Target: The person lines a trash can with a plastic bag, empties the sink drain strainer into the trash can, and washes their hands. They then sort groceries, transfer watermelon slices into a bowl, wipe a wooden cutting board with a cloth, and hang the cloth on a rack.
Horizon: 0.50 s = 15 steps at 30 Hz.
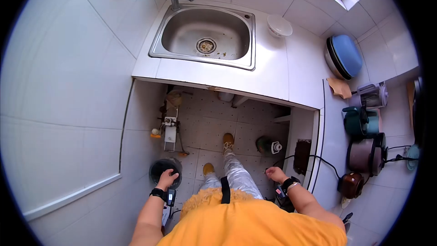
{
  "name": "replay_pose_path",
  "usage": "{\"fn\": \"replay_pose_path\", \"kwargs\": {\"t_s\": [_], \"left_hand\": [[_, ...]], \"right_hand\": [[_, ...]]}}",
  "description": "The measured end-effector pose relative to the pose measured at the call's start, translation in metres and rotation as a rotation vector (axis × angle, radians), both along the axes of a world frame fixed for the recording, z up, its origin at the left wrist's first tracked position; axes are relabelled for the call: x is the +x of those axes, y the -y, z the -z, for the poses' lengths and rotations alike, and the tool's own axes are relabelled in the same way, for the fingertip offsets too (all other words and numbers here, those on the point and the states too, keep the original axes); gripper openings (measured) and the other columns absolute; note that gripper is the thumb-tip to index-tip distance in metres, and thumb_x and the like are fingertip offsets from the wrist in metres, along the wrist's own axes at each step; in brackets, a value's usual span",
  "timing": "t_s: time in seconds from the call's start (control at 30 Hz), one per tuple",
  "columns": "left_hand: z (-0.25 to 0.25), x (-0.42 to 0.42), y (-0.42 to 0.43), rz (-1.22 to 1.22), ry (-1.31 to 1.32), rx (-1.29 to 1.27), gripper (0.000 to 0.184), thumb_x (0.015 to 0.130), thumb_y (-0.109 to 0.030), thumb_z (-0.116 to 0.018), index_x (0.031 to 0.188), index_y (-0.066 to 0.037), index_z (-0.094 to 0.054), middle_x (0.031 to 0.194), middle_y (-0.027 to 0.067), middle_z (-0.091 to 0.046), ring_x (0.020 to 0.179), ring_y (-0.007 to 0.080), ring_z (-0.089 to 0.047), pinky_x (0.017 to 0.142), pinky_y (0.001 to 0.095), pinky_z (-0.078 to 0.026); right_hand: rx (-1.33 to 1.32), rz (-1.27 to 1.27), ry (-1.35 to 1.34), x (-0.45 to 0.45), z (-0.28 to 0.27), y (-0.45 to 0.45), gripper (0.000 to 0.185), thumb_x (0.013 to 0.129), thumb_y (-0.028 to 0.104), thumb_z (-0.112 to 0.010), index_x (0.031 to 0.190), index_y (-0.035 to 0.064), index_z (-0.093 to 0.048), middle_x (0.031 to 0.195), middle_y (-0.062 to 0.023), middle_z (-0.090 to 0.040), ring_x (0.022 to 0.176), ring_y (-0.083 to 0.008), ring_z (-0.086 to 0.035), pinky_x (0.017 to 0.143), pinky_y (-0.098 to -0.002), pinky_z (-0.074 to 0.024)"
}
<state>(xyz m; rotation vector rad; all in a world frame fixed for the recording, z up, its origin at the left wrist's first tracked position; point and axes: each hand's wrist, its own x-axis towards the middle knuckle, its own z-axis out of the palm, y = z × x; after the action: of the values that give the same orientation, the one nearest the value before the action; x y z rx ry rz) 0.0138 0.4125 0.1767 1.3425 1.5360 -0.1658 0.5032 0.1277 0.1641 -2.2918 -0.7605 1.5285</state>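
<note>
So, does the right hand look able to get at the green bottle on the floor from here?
Probably, though likely only with a bend: the right hand appears beside the green bottle in this view, with nothing visible between them, but the bottle sits down on the floor.

I can't read any word, brand or number from here: the marks on the left wrist device [171, 197] and the right wrist device [279, 192] are too small.
</note>
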Motion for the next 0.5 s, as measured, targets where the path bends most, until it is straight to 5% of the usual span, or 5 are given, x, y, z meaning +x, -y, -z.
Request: {"fn": "replay_pose_path", "kwargs": {"t_s": [0.07, 0.27, 0.5], "left_hand": [[-0.046, -0.004, 0.001, -0.170, 0.089, -0.010, 0.049, 0.073, -0.021, -0.068, 0.112, 0.002, -0.052, 0.102, 0.0148, -0.059, 0.095, 0.0212, -0.056, 0.081, 0.0301, -0.044], [-0.080, -0.001, -0.022, -0.155, 0.168, 0.051, 0.045, 0.077, -0.018, -0.064, 0.113, 0.005, -0.049, 0.098, 0.0138, -0.060, 0.090, 0.0187, -0.058, 0.080, 0.0285, -0.045], [-0.113, 0.080, -0.080, -0.094, 0.250, 0.175, 0.044, 0.078, -0.019, -0.063, 0.113, 0.005, -0.049, 0.099, 0.0136, -0.060, 0.090, 0.0181, -0.058, 0.079, 0.0285, -0.045]], "right_hand": [[0.064, 0.106, -0.016, 0.000, -0.018, 0.009, 0.019, 0.078, 0.005, -0.054, 0.095, -0.0032, -0.058, 0.075, -0.0066, -0.061, 0.068, -0.0126, -0.058, 0.064, -0.0267, -0.0466], [0.190, 0.272, -0.078, 0.016, -0.086, -0.019, 0.020, 0.078, 0.004, -0.055, 0.096, -0.0034, -0.057, 0.078, -0.0072, -0.061, 0.066, -0.0142, -0.059, 0.062, -0.0265, -0.0477], [0.354, 0.121, -0.032, 0.066, -0.149, -0.111, 0.018, 0.078, 0.007, -0.056, 0.093, -0.0021, -0.058, 0.072, -0.0064, -0.060, 0.061, -0.0121, -0.057, 0.060, -0.0257, -0.0471]]}}
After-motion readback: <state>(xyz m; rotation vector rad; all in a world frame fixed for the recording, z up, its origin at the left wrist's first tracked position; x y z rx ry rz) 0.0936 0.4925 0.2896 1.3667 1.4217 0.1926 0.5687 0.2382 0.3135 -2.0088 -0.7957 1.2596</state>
